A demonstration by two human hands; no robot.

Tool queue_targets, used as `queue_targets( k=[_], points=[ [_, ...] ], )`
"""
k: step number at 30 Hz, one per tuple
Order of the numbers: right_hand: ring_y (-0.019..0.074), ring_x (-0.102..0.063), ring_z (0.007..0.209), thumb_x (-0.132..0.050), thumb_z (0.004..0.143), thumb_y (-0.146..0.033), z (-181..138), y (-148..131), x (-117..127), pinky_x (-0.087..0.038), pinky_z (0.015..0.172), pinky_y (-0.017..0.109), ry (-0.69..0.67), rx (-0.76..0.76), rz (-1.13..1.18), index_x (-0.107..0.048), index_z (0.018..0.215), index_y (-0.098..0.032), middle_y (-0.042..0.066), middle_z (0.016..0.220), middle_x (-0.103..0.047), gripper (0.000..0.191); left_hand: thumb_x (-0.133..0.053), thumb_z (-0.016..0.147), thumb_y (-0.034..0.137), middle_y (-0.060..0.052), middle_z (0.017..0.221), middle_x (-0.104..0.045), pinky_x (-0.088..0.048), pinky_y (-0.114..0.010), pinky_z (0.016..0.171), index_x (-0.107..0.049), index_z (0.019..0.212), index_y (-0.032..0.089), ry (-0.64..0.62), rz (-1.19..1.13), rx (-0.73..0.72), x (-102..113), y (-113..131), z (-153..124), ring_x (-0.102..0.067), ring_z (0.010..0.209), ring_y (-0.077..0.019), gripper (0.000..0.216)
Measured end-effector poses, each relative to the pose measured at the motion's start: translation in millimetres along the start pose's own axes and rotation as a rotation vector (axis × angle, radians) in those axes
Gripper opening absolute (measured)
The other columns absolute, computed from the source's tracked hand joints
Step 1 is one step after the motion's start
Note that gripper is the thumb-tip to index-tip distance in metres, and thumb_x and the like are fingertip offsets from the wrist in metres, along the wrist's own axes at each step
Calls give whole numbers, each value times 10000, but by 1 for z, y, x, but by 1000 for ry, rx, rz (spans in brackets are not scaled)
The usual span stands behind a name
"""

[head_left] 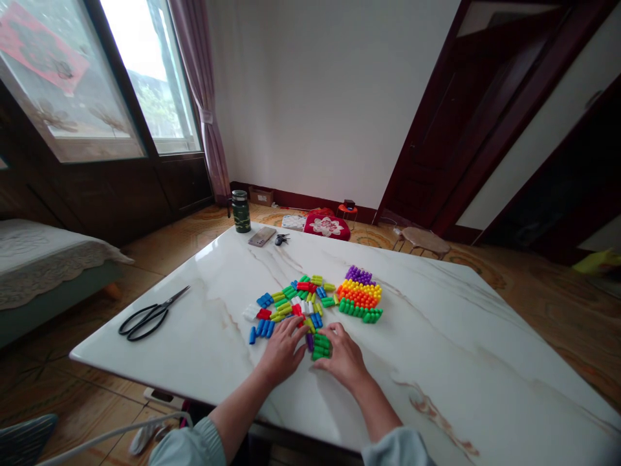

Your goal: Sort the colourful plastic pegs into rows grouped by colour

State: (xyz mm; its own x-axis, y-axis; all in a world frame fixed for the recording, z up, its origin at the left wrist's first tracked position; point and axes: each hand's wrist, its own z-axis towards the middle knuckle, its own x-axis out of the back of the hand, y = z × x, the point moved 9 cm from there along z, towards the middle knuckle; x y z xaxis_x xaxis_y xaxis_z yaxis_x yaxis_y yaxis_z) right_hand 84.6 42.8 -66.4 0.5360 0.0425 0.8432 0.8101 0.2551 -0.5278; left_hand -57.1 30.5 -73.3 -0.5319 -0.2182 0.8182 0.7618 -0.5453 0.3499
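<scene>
Small glossy plastic tubes in blue, white, red, yellow-green and green lie in a loose pile (295, 301) on the marble-patterned table. My left hand (284, 349) rests at the near side of this pile, fingers apart and reaching over some tubes. Curled around a short row of green tubes (321, 346) is my right hand (345, 355), with the thumb at the near end and the fingers at the far end. A purple tube (310, 342) lies between the two hands. Farther right stand orderly rows of purple, yellow, orange and green tubes (359, 295).
Black-handled scissors (148, 318) lie at the left of the table (436, 362). Toward the far corner are a green camouflage bottle (240, 211), a phone (262, 237) and keys (281, 239). A stool (424, 241) stands on the floor beyond.
</scene>
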Motion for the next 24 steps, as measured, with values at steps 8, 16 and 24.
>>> queue_targets(
  k=[8, 16, 24],
  points=[
    [237, -625, 1054, -693, 712, -160, -9, -14, -6, -503, 916, 318, -21, 92, -104, -671, 1133, -243, 79, 1233, -563, 430, -559, 845, 216, -108, 1349, -537, -416, -471, 1040, -575, 1251, 224, 14, 7, -4, 0, 0, 0, -468, 1259, -287, 406],
    [187, -639, 1014, -533, 897, -303, -28, -12, -4, -508, 903, 311, 89, 175, 102, -691, 1014, -243, 63, 1245, -566, 206, -557, 837, 213, -110, 1341, -540, -420, -479, 1033, -577, 1247, 229, 18, -4, -4, 2, 2, 1, -473, 1252, -292, 410],
    [205, -625, 1048, -617, 777, -156, -6, -3, -2, -498, 882, 291, 67, 50, -3, -648, 1164, -270, 34, 1162, -636, 405, -545, 846, 218, -115, 1349, -531, -417, -494, 1032, -567, 1262, 230, 10, -6, -6, -1, 0, 0, -469, 1255, -299, 417]
  ],
)
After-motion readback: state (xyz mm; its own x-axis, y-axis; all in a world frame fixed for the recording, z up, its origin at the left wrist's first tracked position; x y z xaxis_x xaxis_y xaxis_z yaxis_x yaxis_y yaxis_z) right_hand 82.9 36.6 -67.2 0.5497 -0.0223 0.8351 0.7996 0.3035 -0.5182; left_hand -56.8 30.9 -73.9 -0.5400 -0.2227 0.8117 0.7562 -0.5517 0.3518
